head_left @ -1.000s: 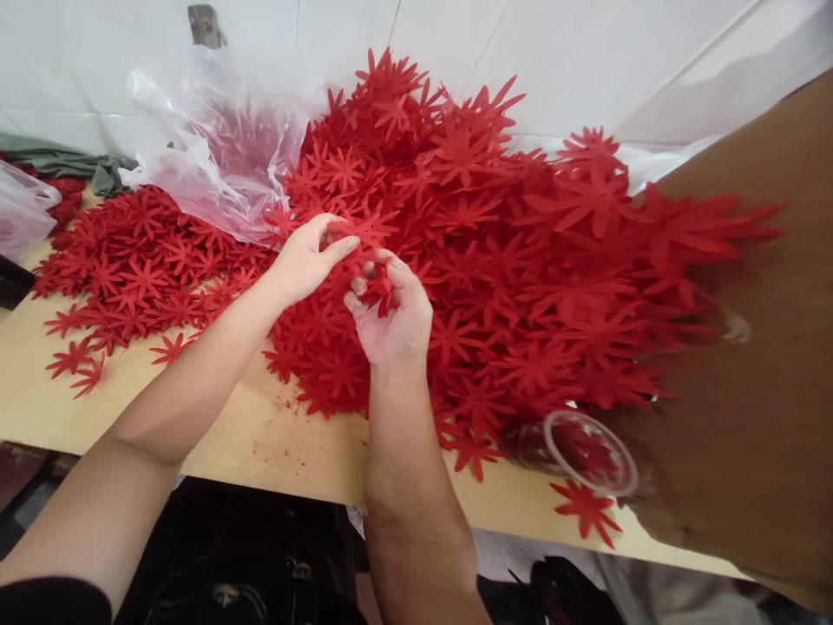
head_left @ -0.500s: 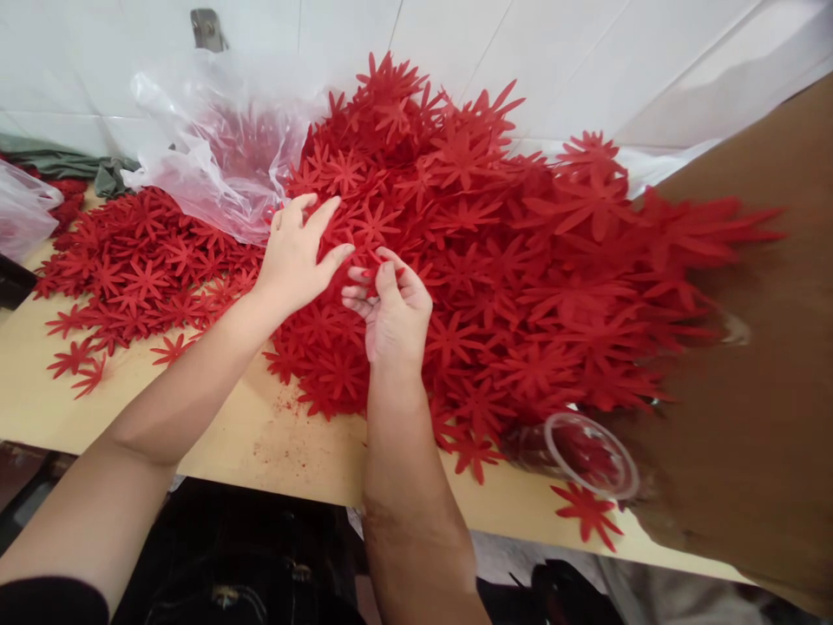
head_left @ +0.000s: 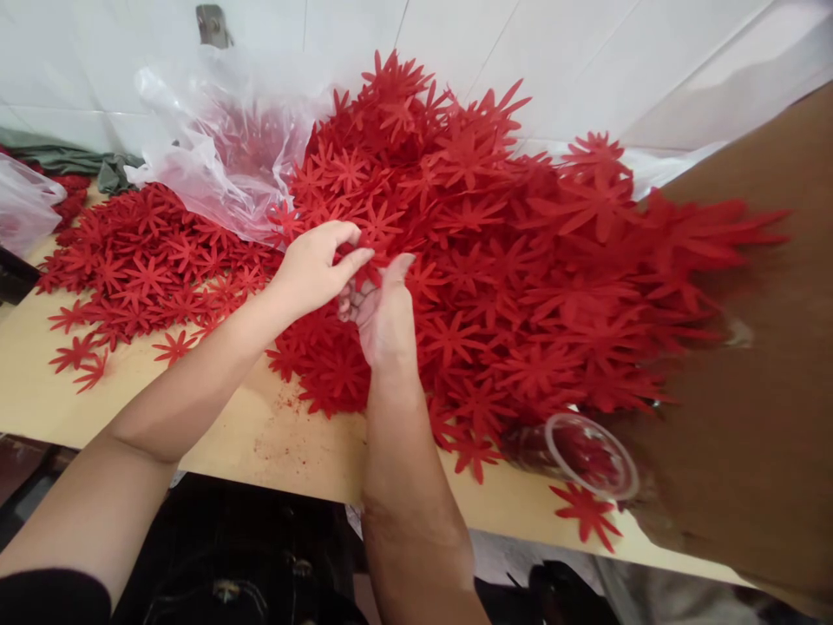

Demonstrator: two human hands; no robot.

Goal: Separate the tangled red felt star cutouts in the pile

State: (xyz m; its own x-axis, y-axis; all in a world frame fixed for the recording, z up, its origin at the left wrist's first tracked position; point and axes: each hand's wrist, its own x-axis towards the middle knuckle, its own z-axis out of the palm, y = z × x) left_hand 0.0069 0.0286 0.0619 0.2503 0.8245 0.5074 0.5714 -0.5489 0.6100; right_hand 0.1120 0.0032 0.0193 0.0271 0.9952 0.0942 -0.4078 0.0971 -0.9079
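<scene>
My left hand [head_left: 324,263] is closed in a pinch, thumb against fingertips, on a red flower cutout [head_left: 370,274] with narrow petals. Close beside it, my right hand [head_left: 382,311] has its fingers curled at the same cutout, palm facing up and left, thumb stretched upward. The fingertips partly hide the cutout, so its whole outline does not show. Both hands are over the front of a large heap of similar red cutouts [head_left: 472,230], thin and many-petalled.
A clear plastic bag [head_left: 225,161] stands behind a flatter red pile [head_left: 149,260] on the left. At right, a transparent cup [head_left: 589,456] lies on its side by a brown board [head_left: 755,417]. A single cutout [head_left: 587,514] rests near the table's [head_left: 305,447] front edge.
My left hand has gone from spread fingers to a pinch and moved right and down, against my right hand. My right thumb has lifted from its earlier pinch on the red piece.
</scene>
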